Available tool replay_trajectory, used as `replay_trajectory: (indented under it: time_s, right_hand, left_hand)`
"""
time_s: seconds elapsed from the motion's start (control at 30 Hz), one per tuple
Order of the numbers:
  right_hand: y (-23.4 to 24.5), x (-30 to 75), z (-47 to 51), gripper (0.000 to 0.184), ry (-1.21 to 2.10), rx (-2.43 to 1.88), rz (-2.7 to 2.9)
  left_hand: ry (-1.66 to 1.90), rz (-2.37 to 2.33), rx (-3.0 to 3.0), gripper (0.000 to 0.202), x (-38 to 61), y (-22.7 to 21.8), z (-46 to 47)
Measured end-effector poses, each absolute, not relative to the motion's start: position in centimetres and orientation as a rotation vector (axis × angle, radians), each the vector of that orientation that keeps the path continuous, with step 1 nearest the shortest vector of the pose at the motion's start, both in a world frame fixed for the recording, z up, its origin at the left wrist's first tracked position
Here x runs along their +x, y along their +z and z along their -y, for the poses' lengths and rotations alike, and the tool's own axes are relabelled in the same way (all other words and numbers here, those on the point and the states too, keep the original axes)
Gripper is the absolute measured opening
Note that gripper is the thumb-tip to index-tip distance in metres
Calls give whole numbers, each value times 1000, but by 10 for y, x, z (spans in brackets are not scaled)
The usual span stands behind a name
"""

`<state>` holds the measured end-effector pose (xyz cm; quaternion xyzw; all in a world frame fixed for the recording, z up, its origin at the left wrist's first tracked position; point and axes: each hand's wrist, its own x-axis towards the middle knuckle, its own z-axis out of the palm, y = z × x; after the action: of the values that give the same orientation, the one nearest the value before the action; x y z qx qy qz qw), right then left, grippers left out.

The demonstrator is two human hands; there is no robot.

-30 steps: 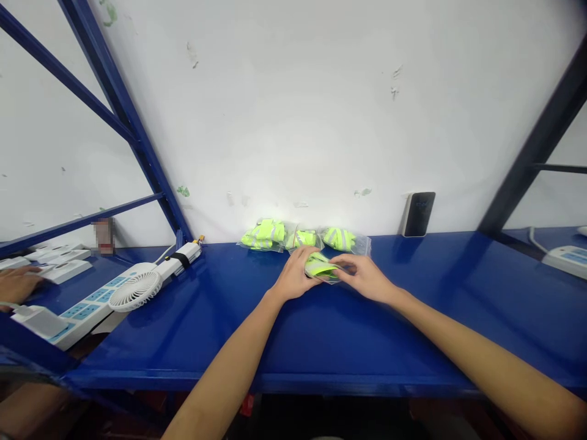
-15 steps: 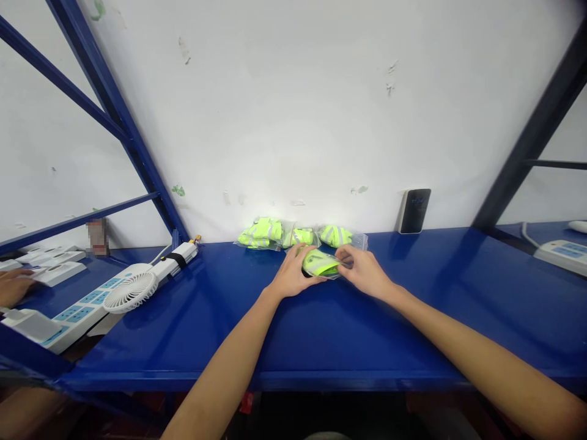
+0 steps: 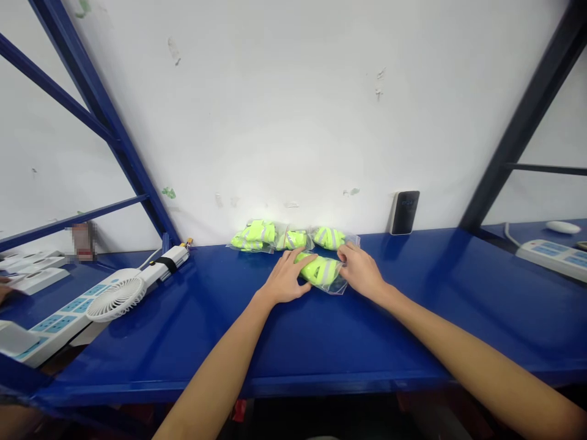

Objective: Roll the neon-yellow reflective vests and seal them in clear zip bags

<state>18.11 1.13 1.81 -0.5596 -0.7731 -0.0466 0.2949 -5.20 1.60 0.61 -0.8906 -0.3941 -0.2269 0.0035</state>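
A clear plastic bag with a folded fluorescent yellow reflective vest (image 3: 323, 272) lies on the blue shelf between my hands. My left hand (image 3: 287, 278) holds the bag's left end, fingers over its top and thumb at the near side. At the bag's upper right edge, my right hand (image 3: 362, 269) has its fingers closed on the clear plastic; the fingertips are partly hidden. Just behind stand three similar bagged yellow vests: a left one (image 3: 254, 235), a middle one (image 3: 293, 239) and a right one (image 3: 329, 237).
The blue shelf (image 3: 192, 342) meets a white wall. At left lie a white fan (image 3: 117, 299) and a power strip (image 3: 77, 311); part of another person's hand shows at the far left edge. A black-faced device (image 3: 405, 212) stands at right, and another power strip (image 3: 554, 256) lies beyond the post.
The bag between my hands has tilted flatter, showing more of its top and its clear near-right corner. My right hand has shifted slightly along its edge. The view has turned a little right.
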Motion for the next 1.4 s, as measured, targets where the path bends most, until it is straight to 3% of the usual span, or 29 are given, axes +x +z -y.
replay_trajectory:
  time_s: [0.23, 0.43, 0.77, 0.93, 1.17, 1.4]
  right_hand:
    - [37, 188, 7, 29, -47, -1644, 2025]
    - [30, 186, 4, 22, 504, -1129, 1957]
    - [16, 180, -6, 21, 1266, -950, 1505]
    - [13, 179, -9, 8, 1242, -941, 1380]
    - [10, 186, -15, 25, 1020, -1085, 1536]
    - [11, 185, -12, 18, 910, -983, 1729]
  left_hand:
    - [-641, 1524, -2477, 63, -38, 6, -15]
    - [-622, 1538, -2483, 76, -34, 2, -13]
    - [-604, 1546, -2513, 78, -28, -2, -12]
    - [-547, 1501, -2518, 74, -22, 1, -11]
    - [-482, 1493, -2465, 71, -20, 2, -13]
    - [-500, 1477, -2457, 71, -16, 1, -12]
